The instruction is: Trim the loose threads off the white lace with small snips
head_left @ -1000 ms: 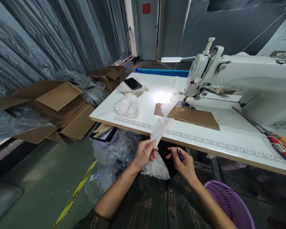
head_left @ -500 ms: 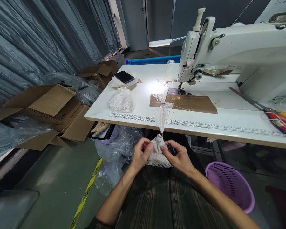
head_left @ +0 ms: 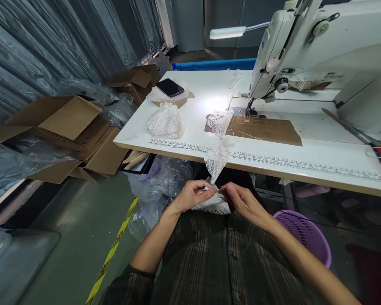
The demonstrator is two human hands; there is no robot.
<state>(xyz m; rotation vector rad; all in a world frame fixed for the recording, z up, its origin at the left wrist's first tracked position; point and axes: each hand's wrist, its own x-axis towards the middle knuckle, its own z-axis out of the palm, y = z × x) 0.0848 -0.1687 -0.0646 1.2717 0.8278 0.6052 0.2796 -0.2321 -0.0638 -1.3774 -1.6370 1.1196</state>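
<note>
White lace pieces (head_left: 218, 159) hang in a linked chain from the table edge down to my lap. My left hand (head_left: 195, 195) is closed, its thumb and forefinger pinching the lace at a narrow joint. Right beside it, my right hand (head_left: 241, 200) is closed too, fingertips at the same joint. The small blue-handled thread snips seen in it a moment ago are mostly hidden by the fingers now. Below the hands, more gathered white lace (head_left: 216, 205) lies on my lap. Further up the chain, a lace piece (head_left: 220, 121) rests on the table near the presser foot (head_left: 250, 111).
A white sewing machine (head_left: 305, 55) stands on the table (head_left: 190, 95) at right. On the table lie a lace pile (head_left: 165, 122), a phone (head_left: 170, 87), brown card (head_left: 266, 130) and scissors (head_left: 352, 127). Cardboard boxes (head_left: 71, 118) are left; a purple basket (head_left: 305, 237) stands right.
Both hands have drawn together at the lace joint, and my left fingers have closed on it. The blue handle in my right hand has gone out of sight. The view has shifted slightly.
</note>
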